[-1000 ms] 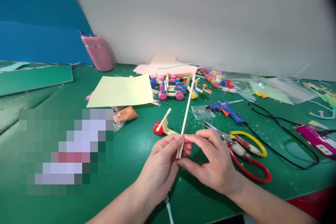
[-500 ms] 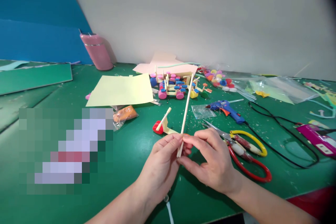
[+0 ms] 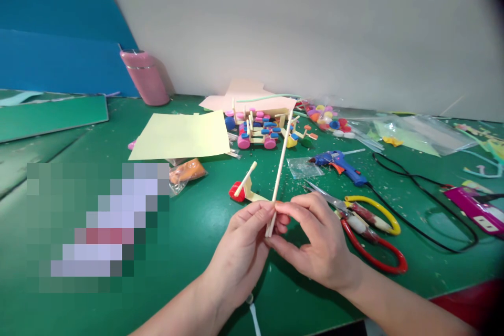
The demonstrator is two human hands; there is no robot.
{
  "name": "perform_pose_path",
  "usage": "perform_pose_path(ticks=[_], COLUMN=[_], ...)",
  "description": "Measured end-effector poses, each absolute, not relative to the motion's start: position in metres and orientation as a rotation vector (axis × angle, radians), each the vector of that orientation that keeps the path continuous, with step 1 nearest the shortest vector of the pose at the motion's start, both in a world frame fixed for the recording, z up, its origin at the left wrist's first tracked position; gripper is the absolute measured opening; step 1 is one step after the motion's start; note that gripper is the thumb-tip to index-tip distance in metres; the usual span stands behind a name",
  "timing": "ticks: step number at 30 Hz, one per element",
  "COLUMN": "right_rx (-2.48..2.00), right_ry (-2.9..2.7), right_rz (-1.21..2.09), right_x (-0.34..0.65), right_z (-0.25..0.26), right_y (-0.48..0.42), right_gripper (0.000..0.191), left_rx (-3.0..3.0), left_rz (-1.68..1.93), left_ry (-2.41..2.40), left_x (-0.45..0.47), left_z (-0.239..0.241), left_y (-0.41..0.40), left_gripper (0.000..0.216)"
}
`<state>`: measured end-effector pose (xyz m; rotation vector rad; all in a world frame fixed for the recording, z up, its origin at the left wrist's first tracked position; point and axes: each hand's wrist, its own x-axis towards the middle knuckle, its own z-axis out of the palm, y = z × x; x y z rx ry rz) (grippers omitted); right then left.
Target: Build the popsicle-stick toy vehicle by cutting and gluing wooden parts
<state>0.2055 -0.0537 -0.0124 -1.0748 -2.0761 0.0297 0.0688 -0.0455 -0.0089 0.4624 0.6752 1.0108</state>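
Thin pale wooden sticks (image 3: 282, 164), two lower ends showing side by side, slant up and away from my hands. My left hand (image 3: 246, 239) is closed, pinching them near the lower end between thumb and fingers. My right hand (image 3: 317, 241) is closed on the same end, its index finger against the sticks and its thumb beside their tips. Just beyond my left hand lies a small craft piece with a red foam part (image 3: 237, 191) and pale strips; my fingers hide one end of it. Scissors (image 3: 360, 220) with red and yellow handles lie right of my right hand.
A blue glue gun (image 3: 340, 164) lies behind the scissors, its black cord running toward a purple power strip (image 3: 474, 207). Small colourful assembled models (image 3: 258, 134) stand at the back beside yellow paper (image 3: 183, 136). A pink tumbler (image 3: 145, 76) is by the wall. A blurred patch covers the left.
The far tip of the sticks has swung slightly to the right. Both hands keep nearly the same place and grip; the things on the table have not moved.
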Motion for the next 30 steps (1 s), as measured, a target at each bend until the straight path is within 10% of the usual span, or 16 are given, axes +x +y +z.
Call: perform_pose_path(ticks=[22,30], right_rx=[-1.040,-1.251], right_ry=[-2.078,-1.715], right_rz=[0.101,0.821], right_x=[0.206,0.215], right_z=[-0.015,0.000], right_y=[-0.055,-0.047], right_gripper=[0.038,0.017], left_rx=[0.485,0.496], left_rz=[1.003,0.943], left_ry=[0.678,0.640], left_x=[0.068,0.070], left_z=[-0.010,-0.008], left_y=[-0.046,-0.047], left_gripper=[0.016,0.014])
